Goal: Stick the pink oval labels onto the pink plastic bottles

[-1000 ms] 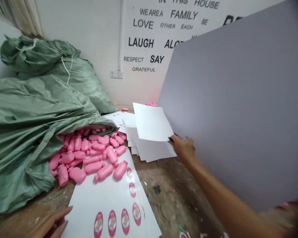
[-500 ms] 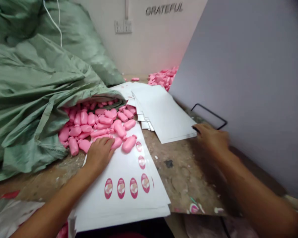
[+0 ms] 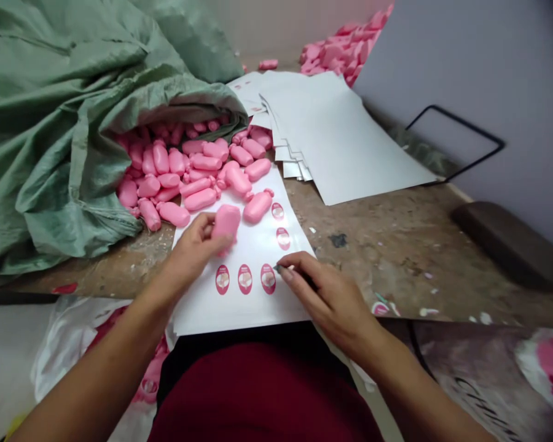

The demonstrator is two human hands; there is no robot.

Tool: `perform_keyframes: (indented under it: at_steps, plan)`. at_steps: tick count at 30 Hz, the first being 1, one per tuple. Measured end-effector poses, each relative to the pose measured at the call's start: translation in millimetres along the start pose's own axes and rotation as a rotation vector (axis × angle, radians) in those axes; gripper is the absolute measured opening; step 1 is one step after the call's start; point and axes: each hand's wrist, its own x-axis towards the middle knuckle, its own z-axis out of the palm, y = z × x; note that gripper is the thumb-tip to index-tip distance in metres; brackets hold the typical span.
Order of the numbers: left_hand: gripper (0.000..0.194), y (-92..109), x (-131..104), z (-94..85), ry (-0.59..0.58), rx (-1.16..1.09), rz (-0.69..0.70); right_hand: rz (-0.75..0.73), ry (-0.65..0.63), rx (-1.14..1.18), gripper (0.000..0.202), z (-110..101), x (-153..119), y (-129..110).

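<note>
My left hand [image 3: 196,242] is closed on a pink sausage-shaped piece [image 3: 227,221], held just above a white sticker sheet [image 3: 239,313]. Oval pink-and-white stickers [image 3: 244,279] form a row near the sheet's front edge, and two more run up its right side. Over that sheet's right edge, my right hand [image 3: 320,288] pinches a thin dark pointed tool [image 3: 277,268], its tip beside the row's rightmost visible sticker. My fingers cover the sheet just right of there. Another pink piece [image 3: 258,207] lies on the sheet beyond my left hand.
Many pink pieces [image 3: 203,161] spill from a green sack [image 3: 92,135] at left. Blank white sheets [image 3: 336,135] are stacked behind. A grey panel [image 3: 465,67] with a black wire handle [image 3: 470,129] and a dark brown block [image 3: 502,245] stand at right. More pink pieces [image 3: 338,49] are heaped at the back.
My left hand has picked up a pink piece and drawn it nearer. My right hand has come left from the blank sheets to the sticker sheet. The view has tipped downward.
</note>
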Motion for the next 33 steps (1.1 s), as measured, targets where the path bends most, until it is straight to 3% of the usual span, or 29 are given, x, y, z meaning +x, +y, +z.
perform_keyframes:
  at_steps: [3,7,13,18,21,24,27,31,33]
  plan:
    - [0.043,-8,-31,11.3,-0.098,-0.511,-0.192,-0.11,-0.022,-0.169,0.018,17,1,-1]
    - [0.032,-17,-45,22.3,-0.003,-0.731,-0.249,-0.148,0.002,-0.327,0.021,32,9,0]
    - [0.018,-21,-39,20.0,0.045,-0.86,-0.321,-0.102,0.021,-0.321,0.019,40,16,-5]
    - [0.028,-9,-41,13.6,0.008,-0.882,-0.159,0.106,-0.036,0.266,0.018,25,12,-21]
    - [0.031,1,-43,11.4,0.021,-0.907,-0.086,0.022,-0.224,0.46,0.013,12,7,-35]
    - [0.037,2,-46,10.2,0.049,-0.866,-0.097,-0.135,-0.302,0.445,0.012,5,5,-43]
    - [0.048,-6,-51,7.7,0.037,-0.771,-0.101,-0.166,-0.15,0.405,0.015,1,10,-39]
    - [0.049,-12,-55,5.6,-0.101,-0.693,-0.158,-0.085,-0.04,0.278,0.02,2,18,-24]
    - [0.041,-11,-51,7.5,-0.092,-0.761,-0.207,-0.004,-0.038,0.117,0.02,7,19,-17]
